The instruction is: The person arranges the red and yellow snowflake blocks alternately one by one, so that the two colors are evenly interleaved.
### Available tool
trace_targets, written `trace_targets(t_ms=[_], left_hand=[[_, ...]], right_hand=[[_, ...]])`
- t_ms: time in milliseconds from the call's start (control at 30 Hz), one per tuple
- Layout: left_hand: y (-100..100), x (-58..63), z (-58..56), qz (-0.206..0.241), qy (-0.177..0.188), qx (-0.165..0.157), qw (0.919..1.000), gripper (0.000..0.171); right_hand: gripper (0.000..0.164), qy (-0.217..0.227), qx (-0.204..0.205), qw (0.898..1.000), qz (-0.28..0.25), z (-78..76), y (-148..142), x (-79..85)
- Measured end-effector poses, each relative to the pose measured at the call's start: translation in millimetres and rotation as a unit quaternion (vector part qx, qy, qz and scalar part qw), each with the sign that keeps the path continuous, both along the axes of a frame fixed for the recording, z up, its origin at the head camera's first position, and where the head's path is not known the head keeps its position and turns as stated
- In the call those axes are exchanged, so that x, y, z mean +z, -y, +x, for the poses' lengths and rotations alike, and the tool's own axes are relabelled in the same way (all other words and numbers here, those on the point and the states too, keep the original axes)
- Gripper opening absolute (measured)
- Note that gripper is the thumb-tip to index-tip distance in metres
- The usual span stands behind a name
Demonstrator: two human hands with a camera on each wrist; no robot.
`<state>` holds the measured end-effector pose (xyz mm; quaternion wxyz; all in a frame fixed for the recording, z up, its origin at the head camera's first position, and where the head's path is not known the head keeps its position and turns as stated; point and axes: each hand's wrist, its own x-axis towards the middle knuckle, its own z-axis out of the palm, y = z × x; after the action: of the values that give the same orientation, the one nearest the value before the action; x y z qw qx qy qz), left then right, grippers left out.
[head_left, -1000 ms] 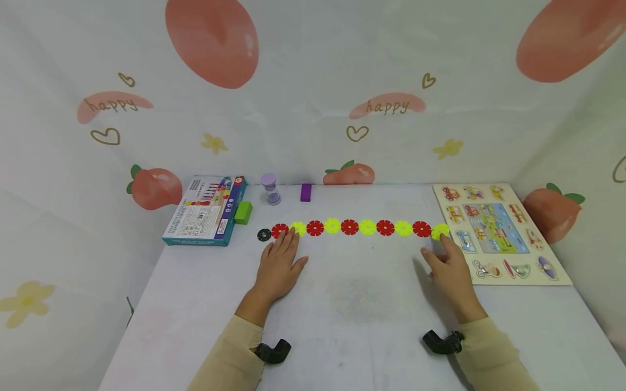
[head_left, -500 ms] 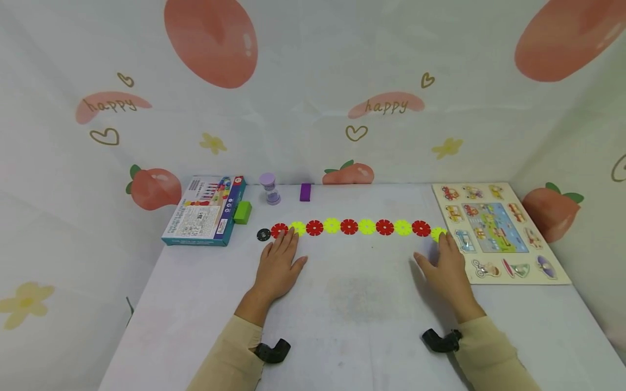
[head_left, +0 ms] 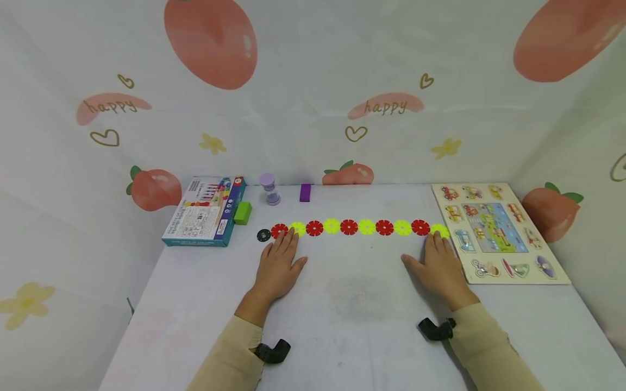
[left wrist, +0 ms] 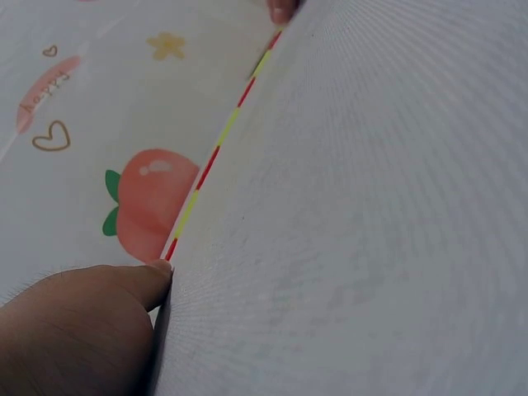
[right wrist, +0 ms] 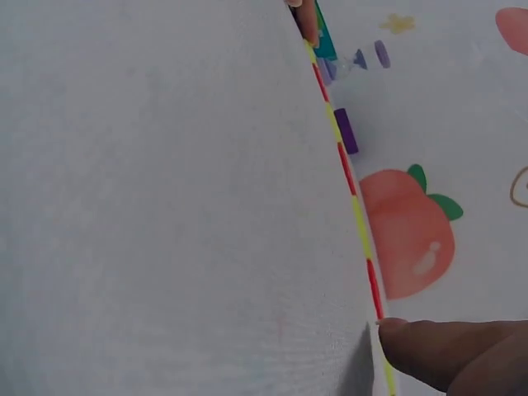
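Observation:
A row of flat, notched plastic discs in alternating red (head_left: 349, 227) and yellow (head_left: 366, 227) runs across the table in the head view, with a black disc (head_left: 263, 235) at its left end. My left hand (head_left: 277, 269) lies flat, its fingertips on the red and yellow discs near that end. At the other end my right hand (head_left: 442, 269) has its straight fingertips against the last yellow disc (head_left: 440, 230), partly covering it; its thumb points left. In both wrist views the row appears edge-on as a thin red and yellow line (left wrist: 208, 167).
At the back left lie a blue-edged box (head_left: 202, 212) and a green block (head_left: 243, 213). Nearby stands a purple sand timer (head_left: 270, 189), then a purple block (head_left: 305, 193). A wooden picture puzzle board (head_left: 499, 233) lies at the right, touching or very near the row's end.
My right hand has shifted left and flattened from the right side of the last yellow disc to its near edge. My left hand and the row stay about the same.

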<state>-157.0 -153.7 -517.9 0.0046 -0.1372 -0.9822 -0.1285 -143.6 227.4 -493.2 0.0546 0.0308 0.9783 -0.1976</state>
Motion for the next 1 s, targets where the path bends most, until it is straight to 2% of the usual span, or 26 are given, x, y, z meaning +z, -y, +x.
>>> trace_targets(t_ms=[267,500,867,1000], left_hand=[[-0.7,0.8,-0.3,0.003,0.003,-0.001,1.0000,0.073],[-1.2,-2.0,-0.5,0.007,-0.001,-0.007,1.0000,0.073],[1.0,-0.7,-0.4,0.009,0.005,0.002,0.9999,0.074],[1.3,-1.3,-0.5,0.016,0.004,0.004,0.9999,0.075]], right_hand=[[0.099,-0.036,0.021,0.999,-0.003,-12.7,-2.8,-1.4],[0.099,0.010,0.035,0.999,0.017,-20.5,-0.8,-4.6],[0.097,0.009,0.052,0.999,0.001,-19.4,3.2,-0.1],[0.100,0.003,0.046,0.999,-0.002,-18.5,1.3,-1.9]])
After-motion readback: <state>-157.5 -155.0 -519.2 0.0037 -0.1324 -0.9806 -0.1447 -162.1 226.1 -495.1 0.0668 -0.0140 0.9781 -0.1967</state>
